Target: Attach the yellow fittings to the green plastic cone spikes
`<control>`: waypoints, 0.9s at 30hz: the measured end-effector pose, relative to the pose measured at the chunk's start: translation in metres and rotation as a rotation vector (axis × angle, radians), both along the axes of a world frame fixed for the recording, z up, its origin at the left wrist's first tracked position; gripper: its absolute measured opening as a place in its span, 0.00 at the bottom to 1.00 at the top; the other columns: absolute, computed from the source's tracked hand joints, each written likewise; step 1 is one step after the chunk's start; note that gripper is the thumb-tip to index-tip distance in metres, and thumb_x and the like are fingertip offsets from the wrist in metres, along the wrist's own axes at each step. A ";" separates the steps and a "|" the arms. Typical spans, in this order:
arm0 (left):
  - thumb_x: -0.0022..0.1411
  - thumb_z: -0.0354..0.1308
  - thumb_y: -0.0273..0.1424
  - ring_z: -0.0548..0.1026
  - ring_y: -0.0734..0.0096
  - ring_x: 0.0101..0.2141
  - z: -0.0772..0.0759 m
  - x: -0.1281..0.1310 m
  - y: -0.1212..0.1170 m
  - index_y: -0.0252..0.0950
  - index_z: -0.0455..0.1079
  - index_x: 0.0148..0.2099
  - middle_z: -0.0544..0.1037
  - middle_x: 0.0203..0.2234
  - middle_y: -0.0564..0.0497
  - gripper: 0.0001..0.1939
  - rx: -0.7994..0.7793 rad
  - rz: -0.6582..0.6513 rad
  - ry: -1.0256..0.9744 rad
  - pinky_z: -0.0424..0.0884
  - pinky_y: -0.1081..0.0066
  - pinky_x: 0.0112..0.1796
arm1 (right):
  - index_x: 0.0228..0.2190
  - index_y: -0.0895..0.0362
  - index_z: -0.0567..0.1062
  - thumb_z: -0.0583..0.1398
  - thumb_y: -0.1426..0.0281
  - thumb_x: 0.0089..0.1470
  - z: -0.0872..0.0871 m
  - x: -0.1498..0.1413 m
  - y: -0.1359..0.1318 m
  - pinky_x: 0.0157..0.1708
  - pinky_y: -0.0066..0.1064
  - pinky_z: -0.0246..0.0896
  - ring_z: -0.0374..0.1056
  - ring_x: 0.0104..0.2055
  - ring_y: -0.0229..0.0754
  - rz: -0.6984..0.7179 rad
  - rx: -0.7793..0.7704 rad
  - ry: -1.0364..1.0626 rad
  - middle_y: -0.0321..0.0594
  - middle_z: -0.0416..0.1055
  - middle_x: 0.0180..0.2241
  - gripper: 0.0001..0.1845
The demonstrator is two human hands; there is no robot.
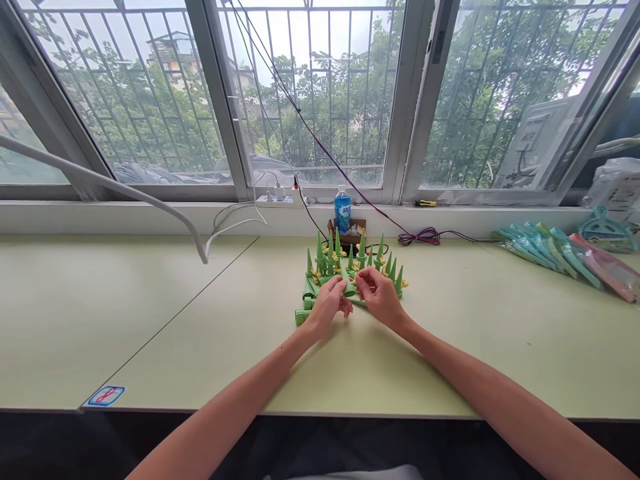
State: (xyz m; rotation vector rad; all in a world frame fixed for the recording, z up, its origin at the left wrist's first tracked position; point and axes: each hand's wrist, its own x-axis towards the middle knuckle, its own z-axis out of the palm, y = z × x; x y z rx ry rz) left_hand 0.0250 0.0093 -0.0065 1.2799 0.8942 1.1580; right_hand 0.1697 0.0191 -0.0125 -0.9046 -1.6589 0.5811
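Observation:
My left hand (327, 305) is closed around a green plastic spike (347, 283), its pointed end tilted up and away from me. Close beside it on the right, my right hand (380, 298) has thumb and forefinger pinched together at the spike's side. What sits in that pinch is too small to make out. Just beyond both hands stand several upright green cone-shaped spikes (319, 253) with small yellow fittings (405, 284) at their sides. More green pieces lie flat at the left, among them a tubular one (301, 317) near my left wrist.
Behind the spikes are a blue liquid bottle (343, 212) and a small brown cardboard box (358, 228). A coiled cable (420, 236) and bagged plastic dustpan-like items (565, 257) lie to the right. A white cable (150, 195) arches over the left of the table (210, 360).

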 end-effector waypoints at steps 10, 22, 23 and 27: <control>0.55 0.61 0.43 0.64 0.82 0.18 -0.005 0.000 0.004 0.35 0.69 0.38 0.73 0.30 0.50 0.16 0.278 0.174 0.214 0.60 0.79 0.16 | 0.30 0.55 0.67 0.54 0.57 0.58 -0.002 0.001 0.003 0.22 0.28 0.60 0.63 0.24 0.37 -0.030 -0.003 -0.033 0.38 0.69 0.26 0.14; 0.56 0.60 0.40 0.69 0.81 0.19 -0.011 0.000 0.005 0.36 0.65 0.42 0.69 0.38 0.49 0.16 0.323 0.267 0.270 0.67 0.76 0.17 | 0.30 0.55 0.67 0.54 0.59 0.59 -0.003 0.001 0.003 0.25 0.29 0.59 0.64 0.25 0.39 -0.087 0.010 -0.041 0.37 0.68 0.25 0.13; 0.55 0.61 0.38 0.70 0.79 0.21 -0.009 0.001 0.005 0.36 0.64 0.42 0.68 0.38 0.48 0.16 0.305 0.280 0.255 0.69 0.75 0.18 | 0.31 0.55 0.67 0.54 0.59 0.59 -0.003 0.001 0.003 0.25 0.29 0.59 0.64 0.25 0.39 -0.100 0.012 -0.035 0.37 0.68 0.25 0.13; 0.54 0.60 0.35 0.72 0.75 0.27 -0.005 0.003 0.004 0.36 0.61 0.38 0.67 0.34 0.50 0.13 0.273 0.297 0.168 0.72 0.74 0.22 | 0.32 0.55 0.67 0.53 0.60 0.60 -0.002 0.002 0.003 0.25 0.28 0.58 0.63 0.25 0.38 -0.140 0.031 -0.009 0.36 0.67 0.25 0.12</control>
